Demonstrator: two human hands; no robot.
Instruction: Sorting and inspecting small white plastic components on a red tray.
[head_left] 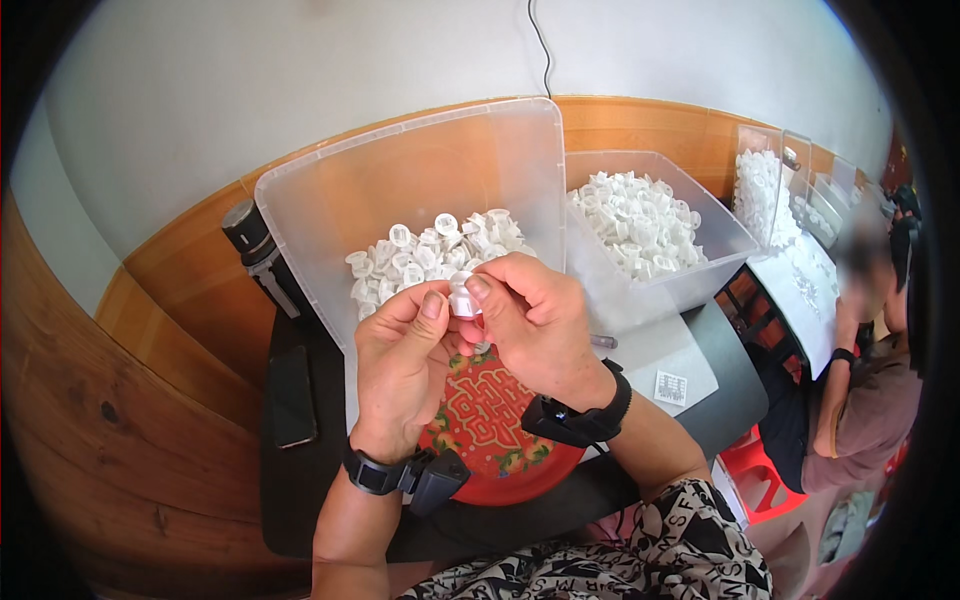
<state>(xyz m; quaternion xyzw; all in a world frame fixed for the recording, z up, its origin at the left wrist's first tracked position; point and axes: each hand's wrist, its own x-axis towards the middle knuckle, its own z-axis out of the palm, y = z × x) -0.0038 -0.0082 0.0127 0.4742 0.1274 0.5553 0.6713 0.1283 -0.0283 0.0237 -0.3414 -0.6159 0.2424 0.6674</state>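
Note:
Between my two hands is a small white plastic part [463,297], round and spool-like, held up over a red tray. My left hand [405,340] pinches it from the left with thumb and fingers. From the right, my right hand [530,315] grips the same part, its thumb pressed on top. Below lies the round red tray [480,430] with a gold pattern and painted fruit. Just beyond my hands, a heap of similar white parts [400,258] rests in front of the raised wall of a clear plastic bin [400,165].
A second clear bin [720,252] full of white parts stands at right. A black phone [292,398] and a dark flask [262,255] are at left on the black table [330,525]. A printed white sticker [671,388] lies right. A seated person [850,400] works beyond.

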